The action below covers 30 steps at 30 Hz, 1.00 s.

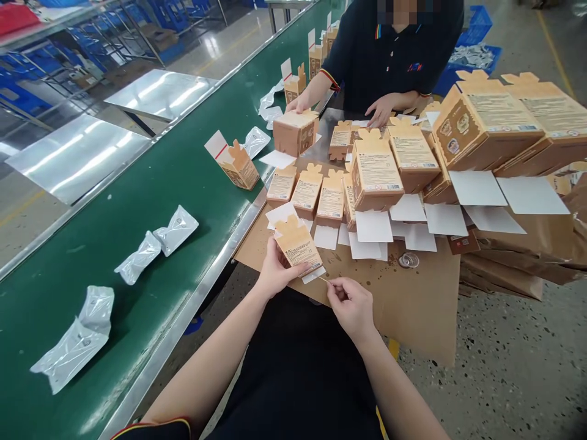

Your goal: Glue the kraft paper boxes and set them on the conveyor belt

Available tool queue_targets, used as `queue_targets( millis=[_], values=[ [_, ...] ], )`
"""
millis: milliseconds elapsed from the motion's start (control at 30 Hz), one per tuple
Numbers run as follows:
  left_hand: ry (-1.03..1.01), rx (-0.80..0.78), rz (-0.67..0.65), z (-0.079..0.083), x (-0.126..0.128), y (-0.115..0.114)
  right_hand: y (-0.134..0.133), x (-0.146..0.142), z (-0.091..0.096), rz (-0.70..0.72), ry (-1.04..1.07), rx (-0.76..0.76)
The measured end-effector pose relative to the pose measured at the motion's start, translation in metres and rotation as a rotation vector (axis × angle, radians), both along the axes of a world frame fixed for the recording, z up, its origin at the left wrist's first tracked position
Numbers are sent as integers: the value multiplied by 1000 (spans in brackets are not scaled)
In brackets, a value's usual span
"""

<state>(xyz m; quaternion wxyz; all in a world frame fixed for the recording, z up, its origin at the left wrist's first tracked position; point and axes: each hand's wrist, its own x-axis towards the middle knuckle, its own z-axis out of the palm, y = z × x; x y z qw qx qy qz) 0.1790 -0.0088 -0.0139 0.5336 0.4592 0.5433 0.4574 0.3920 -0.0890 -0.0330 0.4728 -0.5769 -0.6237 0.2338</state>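
On your left is a long belt [137, 311] with bags [177, 231] on it. Tables [87, 153] sit past the belt. In front of you, boxes [376, 168] sit on a cardboard sheet [413, 311], with a cup [409, 260] near them. Another person [389, 58] is behind the boxes. A smaller box [298, 241] is in your left hand [276, 269].

Print [302, 251] on the held box [296, 237] — too small to read; co-worker [397, 67] — cut off above.

Box [298, 244] is being held tilted, tan, text panel [303, 252] facing up, white flap [314, 275] sticking out at the near end. Stick [324, 280] (thin, pale) is pointing at that flap; can't tell if it's touching.
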Motion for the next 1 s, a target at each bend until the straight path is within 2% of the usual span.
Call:
queue_targets(
  millis=[200,367,533,667,767,900,1000],
  values=[
    [47,12,-41,-8,4,-11,-13,15,7,-118,16,31],
    [234,119,-77,-15,6,-25,-33,34,14,-188,54,1],
    [386,170,-61,-23,14,-33,-44,36,21,-202,85,5],
    [379,193,-2,-20,12,-39,-46,33,25,-191,103,12],
    [292,161,191,-11,-17,-46,-49,37,25,-207,101,-4],
    [260,132,529,9,-94,-44,-54,44,24,-243,88,3],
    [290,121,692,17,-146,-35,-53,45,24,-251,84,3]
  ],
)
